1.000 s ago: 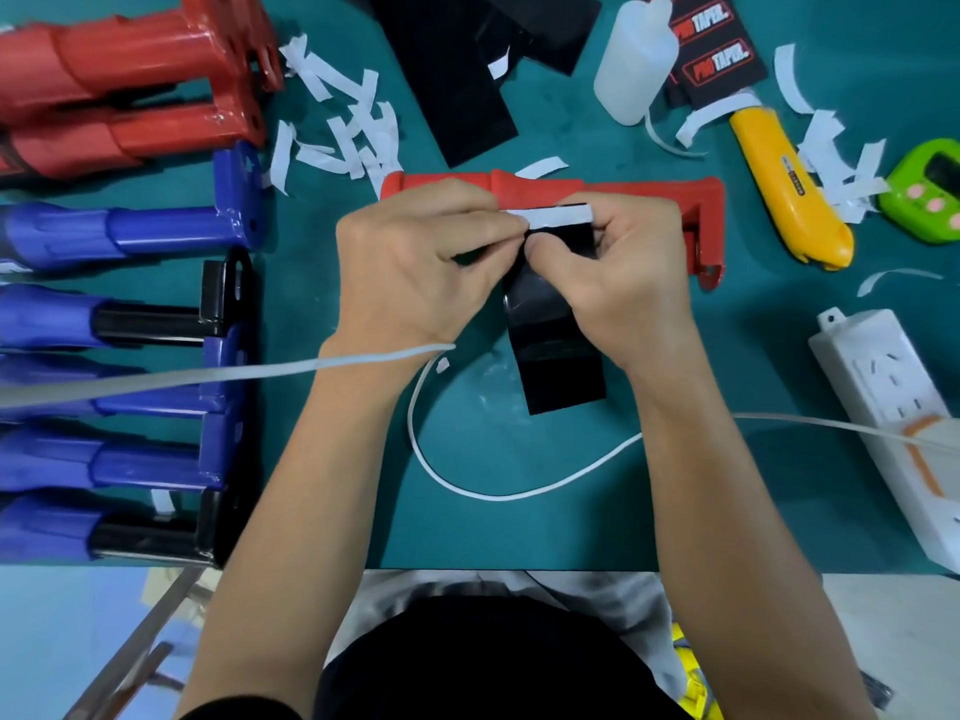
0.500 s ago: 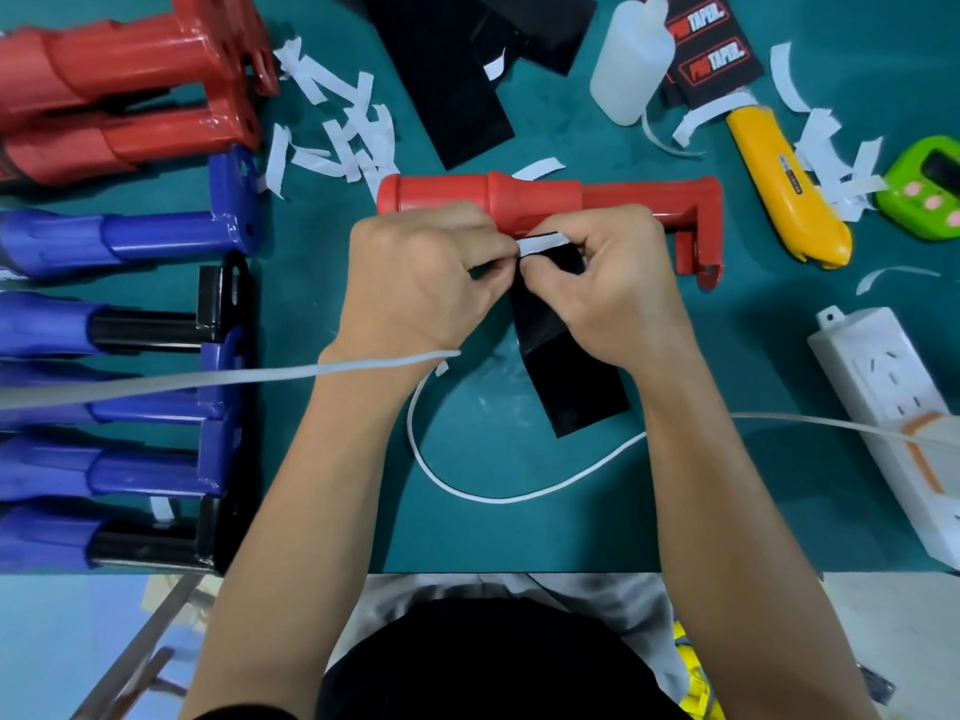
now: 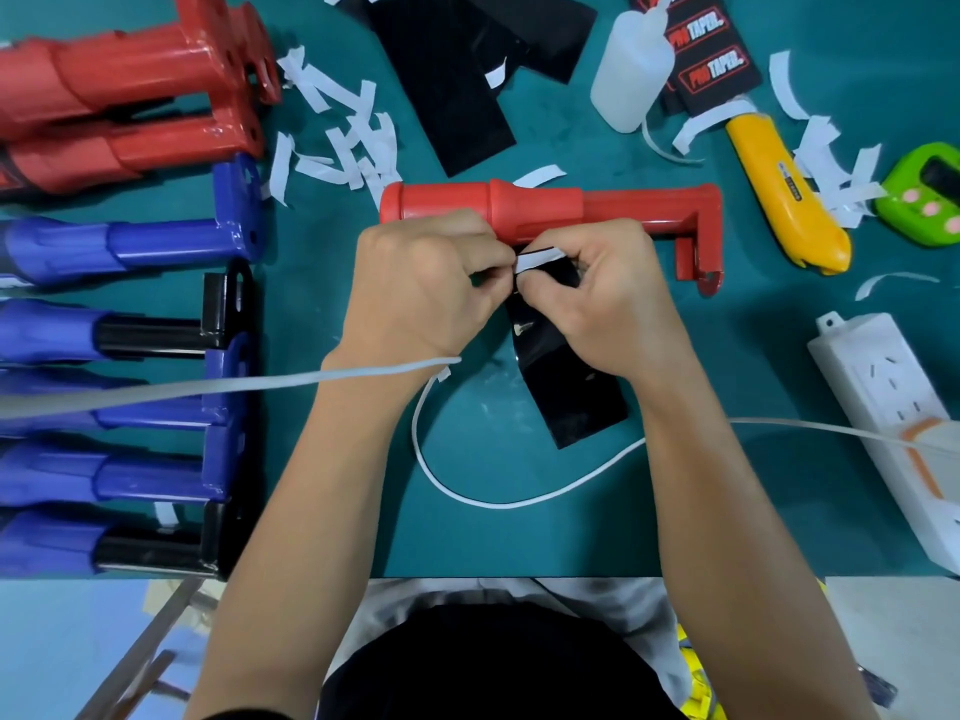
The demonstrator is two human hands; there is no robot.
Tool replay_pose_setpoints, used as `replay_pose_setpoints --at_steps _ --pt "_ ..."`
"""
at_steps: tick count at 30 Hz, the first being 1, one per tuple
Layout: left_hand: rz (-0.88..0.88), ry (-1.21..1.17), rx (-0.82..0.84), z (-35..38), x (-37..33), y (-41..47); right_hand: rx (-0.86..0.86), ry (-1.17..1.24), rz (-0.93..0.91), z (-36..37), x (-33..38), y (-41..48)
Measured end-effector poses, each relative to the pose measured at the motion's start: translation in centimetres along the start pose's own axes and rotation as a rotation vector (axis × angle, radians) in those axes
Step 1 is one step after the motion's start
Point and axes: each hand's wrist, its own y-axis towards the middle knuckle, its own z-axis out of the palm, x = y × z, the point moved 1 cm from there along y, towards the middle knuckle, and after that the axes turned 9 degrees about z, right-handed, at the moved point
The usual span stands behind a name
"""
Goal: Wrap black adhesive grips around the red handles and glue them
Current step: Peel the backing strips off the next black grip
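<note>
Peeling step: left grip [image 3: 431, 283] and right grip [image 3: 608, 298] pinch black strip [image 3: 576, 392] at its white backing [image 3: 540, 258], beside red handle [image 3: 519, 205]. Next, likely: pull backing clear, align edge.

Teal bench from above, even indoor light.
Bench [image 3: 519, 548] has a matte teal top with faint pale scuffs near its middle. Below the bench's near edge, at left, a blurred pale blue floor [image 3: 62, 641] is crossed by grey metal bars [image 3: 135, 662]; at right, a whitish surface [image 3: 893, 615].
</note>
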Motion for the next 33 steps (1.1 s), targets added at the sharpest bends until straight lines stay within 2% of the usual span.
replay_pose_setpoints --at_steps 8,19,26,33 --pt "-0.03 -0.074 0.118 -0.82 0.78 -0.14 -0.013 -0.056 0.019 0.07 0.03 0.11" --pt "0.0 0.009 0.031 -0.12 0.33 -0.09 0.016 -0.001 0.006 0.31 0.1 -0.01" --pt "-0.026 -0.038 0.097 -0.54 0.6 -0.21 -0.026 -0.013 0.05 0.54 -0.11 -0.13" --pt "-0.057 -0.019 0.084 -0.33 0.45 -0.36 -0.02 -0.045 0.049 0.78 0.13 -0.19"
